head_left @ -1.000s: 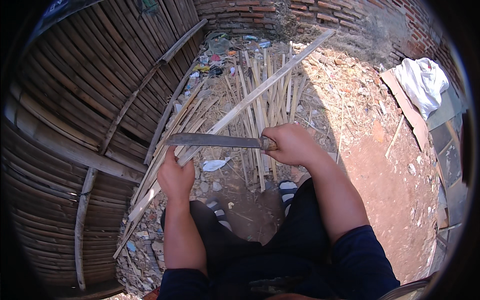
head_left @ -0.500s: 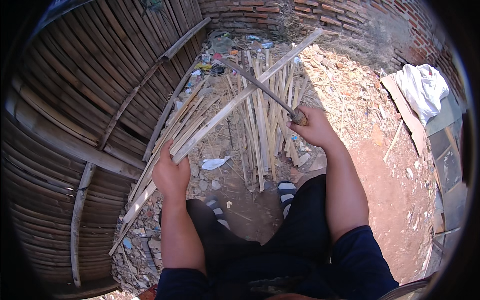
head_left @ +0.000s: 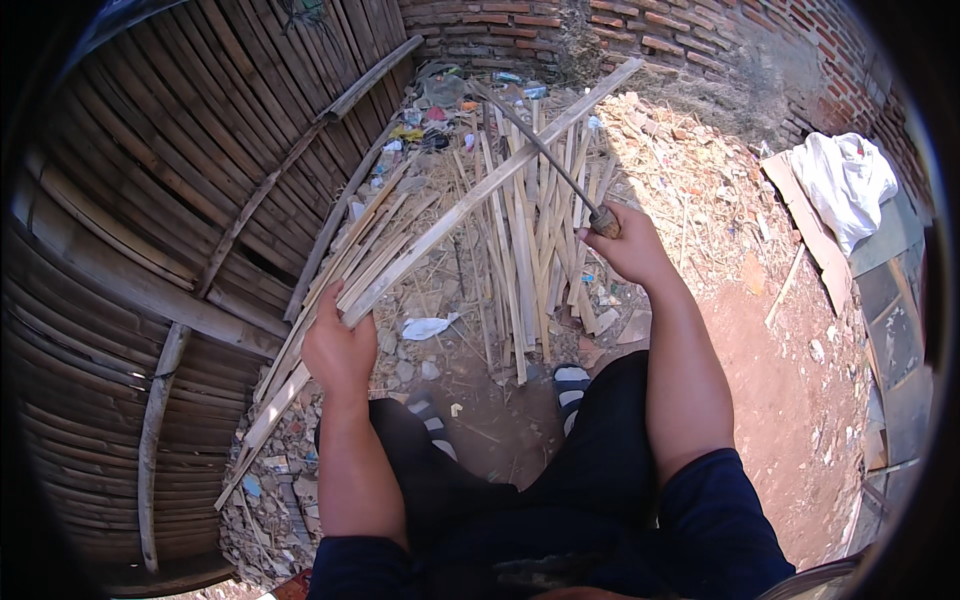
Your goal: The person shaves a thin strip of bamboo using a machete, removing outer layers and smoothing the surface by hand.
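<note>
Slatted walling [head_left: 130, 230] stands leftmost. The left hand [head_left: 338, 345] grasps the near end of a flat wooden slat [head_left: 450, 222], slanting above thin sticks [head_left: 522, 300]; any print on the litter [head_left: 405, 132] is too small. A dark knife [head_left: 567, 174] crosses the slat, its handle [head_left: 604, 222] clenched in the right hand [head_left: 632, 247]. Crumpled white cloth [head_left: 843, 185] lies rightmost.

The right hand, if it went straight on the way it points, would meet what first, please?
Beyond the knife it holds, the right hand would probably meet the slat in the left hand first, though depth is unclear.
</note>
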### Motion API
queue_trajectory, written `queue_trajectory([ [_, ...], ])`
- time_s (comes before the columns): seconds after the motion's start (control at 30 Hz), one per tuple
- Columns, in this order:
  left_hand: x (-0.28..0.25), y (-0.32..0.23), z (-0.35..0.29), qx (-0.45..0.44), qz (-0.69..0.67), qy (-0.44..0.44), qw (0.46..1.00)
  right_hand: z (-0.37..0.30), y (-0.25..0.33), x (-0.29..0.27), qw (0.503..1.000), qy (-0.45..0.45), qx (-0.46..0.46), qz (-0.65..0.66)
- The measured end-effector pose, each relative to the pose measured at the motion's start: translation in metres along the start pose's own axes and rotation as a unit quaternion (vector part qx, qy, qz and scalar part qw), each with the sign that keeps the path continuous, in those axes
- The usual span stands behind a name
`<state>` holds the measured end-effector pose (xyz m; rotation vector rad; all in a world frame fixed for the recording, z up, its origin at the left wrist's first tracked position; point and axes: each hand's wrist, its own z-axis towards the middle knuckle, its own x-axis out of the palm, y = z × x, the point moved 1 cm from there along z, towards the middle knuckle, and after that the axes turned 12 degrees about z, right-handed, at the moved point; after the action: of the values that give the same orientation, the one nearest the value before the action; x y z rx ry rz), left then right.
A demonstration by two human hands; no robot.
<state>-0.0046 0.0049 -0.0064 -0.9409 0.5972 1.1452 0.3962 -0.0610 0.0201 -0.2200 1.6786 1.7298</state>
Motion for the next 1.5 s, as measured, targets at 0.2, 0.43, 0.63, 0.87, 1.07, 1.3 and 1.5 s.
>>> queue_trajectory([
  [0.2,0.004,-0.009,-0.003,0.017,-0.008,0.003,1.0,-0.021,0.022,0.026,0.985,0.1,-0.119,-0.081],
  [0.43,0.008,0.002,-0.005,0.021,-0.005,0.011,1.0,-0.024,0.04,0.034,0.971,0.121,-0.176,-0.106],
  [0.63,0.003,0.003,-0.002,0.002,-0.004,0.004,1.0,0.001,-0.005,-0.007,0.997,-0.071,-0.025,0.015],
  [0.87,0.006,-0.007,-0.004,0.019,-0.006,0.027,0.999,-0.025,0.032,0.023,0.984,0.085,-0.11,-0.113],
  [1.07,0.004,-0.003,-0.005,-0.015,0.013,0.077,0.997,-0.034,0.059,0.044,0.957,0.183,-0.172,-0.147],
  [1.3,-0.003,-0.002,0.001,-0.043,0.01,0.048,0.998,-0.005,0.02,0.01,0.997,0.049,-0.03,-0.048],
  [1.5,-0.001,-0.011,-0.003,-0.033,0.001,0.075,0.997,-0.031,0.043,0.04,0.979,0.128,-0.108,-0.118],
])
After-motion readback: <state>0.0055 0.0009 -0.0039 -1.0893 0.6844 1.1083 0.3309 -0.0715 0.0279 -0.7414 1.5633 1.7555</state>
